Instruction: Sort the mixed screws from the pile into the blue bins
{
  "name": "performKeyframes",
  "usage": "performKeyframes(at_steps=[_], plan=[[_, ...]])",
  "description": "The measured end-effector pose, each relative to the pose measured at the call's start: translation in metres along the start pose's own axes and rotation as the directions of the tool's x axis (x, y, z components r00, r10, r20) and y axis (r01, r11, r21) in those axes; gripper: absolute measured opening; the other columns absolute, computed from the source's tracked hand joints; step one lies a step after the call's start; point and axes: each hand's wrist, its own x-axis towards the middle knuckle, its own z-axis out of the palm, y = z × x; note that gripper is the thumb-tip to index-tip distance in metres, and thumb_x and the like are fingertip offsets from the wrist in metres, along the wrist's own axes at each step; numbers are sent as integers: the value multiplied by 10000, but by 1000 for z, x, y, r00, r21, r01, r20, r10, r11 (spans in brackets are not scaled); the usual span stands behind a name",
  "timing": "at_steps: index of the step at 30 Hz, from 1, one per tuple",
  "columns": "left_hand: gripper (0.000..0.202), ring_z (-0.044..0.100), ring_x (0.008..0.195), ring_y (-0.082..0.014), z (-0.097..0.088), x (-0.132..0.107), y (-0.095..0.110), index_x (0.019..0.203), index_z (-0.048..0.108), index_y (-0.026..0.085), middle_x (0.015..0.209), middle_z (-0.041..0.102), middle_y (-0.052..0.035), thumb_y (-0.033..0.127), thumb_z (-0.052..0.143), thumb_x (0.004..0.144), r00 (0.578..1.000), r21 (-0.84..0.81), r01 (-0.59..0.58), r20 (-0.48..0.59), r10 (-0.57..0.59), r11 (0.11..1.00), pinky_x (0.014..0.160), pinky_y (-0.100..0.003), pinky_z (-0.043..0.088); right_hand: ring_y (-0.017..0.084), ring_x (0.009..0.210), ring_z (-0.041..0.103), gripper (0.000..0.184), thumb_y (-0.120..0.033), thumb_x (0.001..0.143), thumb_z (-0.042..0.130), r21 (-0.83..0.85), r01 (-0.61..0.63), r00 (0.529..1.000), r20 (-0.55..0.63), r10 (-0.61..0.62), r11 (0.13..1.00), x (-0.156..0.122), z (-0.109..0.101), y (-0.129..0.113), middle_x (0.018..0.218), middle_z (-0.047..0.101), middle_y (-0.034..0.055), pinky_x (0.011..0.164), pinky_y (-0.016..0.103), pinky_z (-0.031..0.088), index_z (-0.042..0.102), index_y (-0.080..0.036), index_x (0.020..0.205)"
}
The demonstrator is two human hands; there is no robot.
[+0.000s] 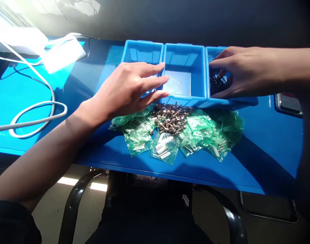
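Observation:
My left hand (134, 84) hovers over the wall between the left blue bin (144, 43) and the middle blue bin (197, 73), its fingers spread and holding nothing. Inside the right blue bin (208, 73), my right hand (236, 73) reaches down to small dark parts (217, 84). Its thumb and fingers are curved but apart; some fingertips are hidden. In front of the bins lies a heap of small metal screw-like pieces (170, 118). Clear green packets (165, 148) with pale sticks in them surround the heap's near side and both flanks.
The bins stand on a blue table (149, 169). White cables (53, 98) loop across its left side, near a sunlit white object (63, 54). A phone-like device (289, 102) lies at the right. Black chair armrests (75, 206) stand below the table's front edge.

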Motion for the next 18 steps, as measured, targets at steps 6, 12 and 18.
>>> performKeyframes(at_steps=[6, 12, 18], plan=[[460, 772, 1296, -322, 3, -1, -1, 1327, 734, 194, 1494, 709, -151, 555, 564, 1098, 998, 10, -40, -42, 40, 999, 1019, -517, 700, 64, 708, 649, 750, -573, 847, 901, 65, -128, 988, 92, 122, 990, -11, -12, -31, 1129, 811, 16, 619, 281, 444, 664, -278, 1494], [428, 798, 1233, -314, 2, -2, -1, 1291, 753, 211, 1461, 735, -125, 551, 592, 1087, 994, 48, -70, -80, 74, 996, 948, -496, 716, 26, 569, 549, 449, -543, 916, 844, 21, -158, 987, 14, 158, 987, -13, -13, -55, 841, 756, -10, 586, 260, 423, 785, -196, 1195], [420, 810, 1215, -286, 3, -3, 3, 1259, 769, 192, 1402, 770, -116, 513, 533, 1126, 991, 78, -70, -109, 79, 994, 937, -416, 700, 37, 563, 528, 402, -510, 881, 892, 34, -183, 980, -68, 185, 983, -18, -16, -34, 798, 738, -20, 542, 291, 398, 816, -243, 1171]])
